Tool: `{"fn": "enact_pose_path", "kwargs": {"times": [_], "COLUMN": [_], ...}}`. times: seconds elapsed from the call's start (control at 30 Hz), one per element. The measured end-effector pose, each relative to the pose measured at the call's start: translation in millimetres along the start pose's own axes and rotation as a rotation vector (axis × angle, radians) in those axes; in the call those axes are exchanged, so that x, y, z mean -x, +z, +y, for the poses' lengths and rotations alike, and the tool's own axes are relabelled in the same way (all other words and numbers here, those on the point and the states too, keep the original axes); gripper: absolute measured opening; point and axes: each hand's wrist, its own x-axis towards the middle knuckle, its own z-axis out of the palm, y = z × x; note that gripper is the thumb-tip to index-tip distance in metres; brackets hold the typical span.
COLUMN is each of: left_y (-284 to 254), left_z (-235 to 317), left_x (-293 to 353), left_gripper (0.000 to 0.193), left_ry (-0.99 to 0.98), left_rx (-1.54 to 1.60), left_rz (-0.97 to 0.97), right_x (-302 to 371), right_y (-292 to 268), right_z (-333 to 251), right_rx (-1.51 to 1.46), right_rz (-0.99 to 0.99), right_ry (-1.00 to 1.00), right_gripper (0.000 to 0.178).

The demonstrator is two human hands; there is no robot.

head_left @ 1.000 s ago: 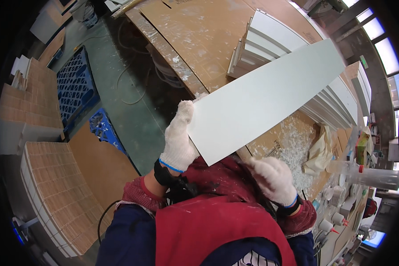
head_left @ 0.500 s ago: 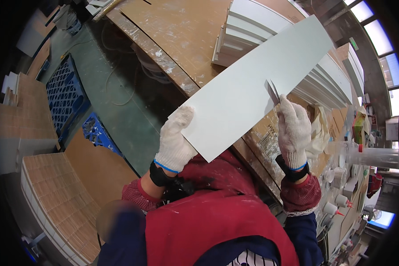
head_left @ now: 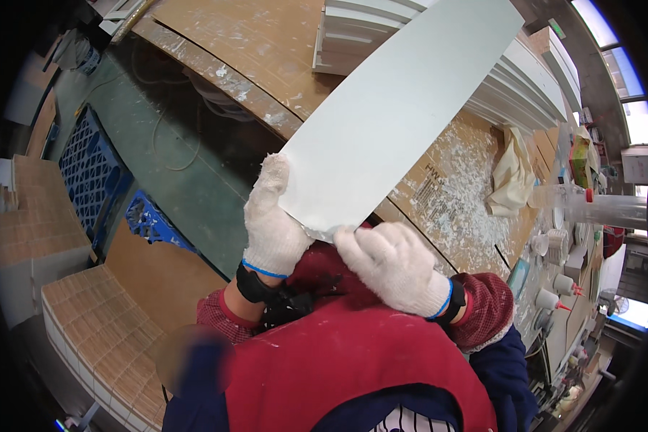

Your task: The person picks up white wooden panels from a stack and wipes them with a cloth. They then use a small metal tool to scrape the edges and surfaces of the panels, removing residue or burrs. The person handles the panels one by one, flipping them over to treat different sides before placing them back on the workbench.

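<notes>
A long white board [head_left: 403, 108] slants from near my chest up to the far right. My left hand [head_left: 270, 223], in a white knitted glove, is closed on its left edge at the near end, thumb on the face. My right hand [head_left: 396, 266], gloved too, is curled at the board's near short edge. Its fingertips touch the near corner. A thin metal blade showed in this hand a moment before; now the curled fingers mostly hide it, and a narrow greyish strip [head_left: 322, 234] runs along that edge.
Stacked white panels [head_left: 522, 86] stand on the cardboard-covered workbench [head_left: 245, 43], beyond and right of the board. White flakes, a cream cloth [head_left: 510, 173], a clear plastic cylinder [head_left: 612, 205] and red-tipped bottles [head_left: 551, 297] lie rightward. Blue pallets [head_left: 90, 169] and a wood-patterned stack [head_left: 97, 331] are at left.
My right hand has moved from the board's right edge, blade raised, left and down to its near end. The board has tilted steeper and shifted nearer; my left hand keeps its hold.
</notes>
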Motion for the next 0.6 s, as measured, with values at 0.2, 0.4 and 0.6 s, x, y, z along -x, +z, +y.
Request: {"fn": "enact_pose_path", "kwargs": {"times": [0.2,0.4,0.6], "left_y": [-9.9,-3.5,-5.5], "left_z": [-0.6,-3.4,-4.2], "left_x": [3.0,1.1,0.2], "left_gripper": [0.050,0.049,0.050], "left_ry": [0.009,0.020,-0.016], "left_rx": [0.118,-0.004,-0.067], "left_rz": [-0.067,0.037,-0.011], "right_x": [15.0,-8.9,-7.7], "right_y": [-13.8,-22.3,-17.9], "right_z": [30.5,76.6,85.3], "right_rx": [-0.524,-0.003,-0.028], "right_rz": [0.062,0.195,0.168], "right_ry": [0.025,0.193,0.215], "right_gripper": [0.042,0.038,0.034]}}
